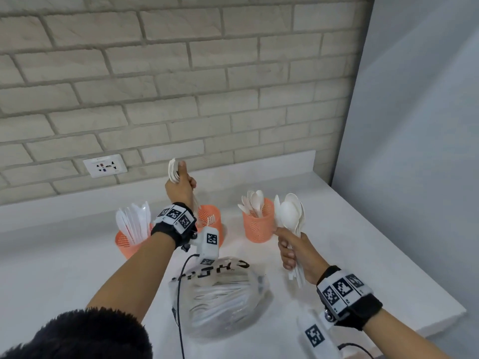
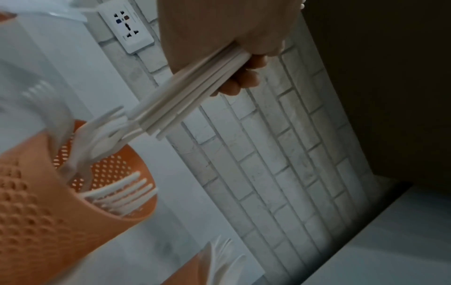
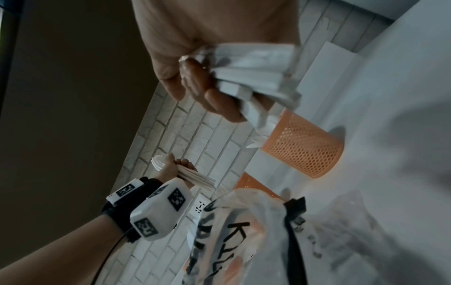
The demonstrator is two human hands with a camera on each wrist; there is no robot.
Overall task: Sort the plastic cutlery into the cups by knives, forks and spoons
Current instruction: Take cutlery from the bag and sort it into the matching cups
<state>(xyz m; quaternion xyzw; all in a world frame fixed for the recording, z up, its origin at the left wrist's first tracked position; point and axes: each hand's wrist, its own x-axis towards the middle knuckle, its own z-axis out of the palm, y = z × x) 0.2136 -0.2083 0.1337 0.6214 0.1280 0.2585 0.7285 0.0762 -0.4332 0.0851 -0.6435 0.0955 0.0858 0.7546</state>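
Note:
My left hand point(image 1: 181, 187) grips a bundle of white forks point(image 1: 173, 172), heads up, their handles pointing down over the middle orange cup point(image 1: 211, 221), which holds forks. In the left wrist view the fork handles point(image 2: 190, 96) hang just above that cup point(image 2: 48, 202). My right hand point(image 1: 291, 251) grips a bundle of white spoons point(image 1: 290, 216), bowls up, in front of the right cup point(image 1: 256, 226) of spoons. The left cup point(image 1: 124, 242) holds knives. In the right wrist view my fingers point(image 3: 195, 90) wrap the spoon handles point(image 3: 256, 73) above the spoon cup point(image 3: 302, 152).
A clear plastic bag point(image 1: 223, 294) with more white cutlery lies on the white counter point(image 1: 64, 268) in front of the cups. A brick wall with a socket point(image 1: 105, 165) stands behind. The counter's right edge point(image 1: 414, 281) is close to my right wrist.

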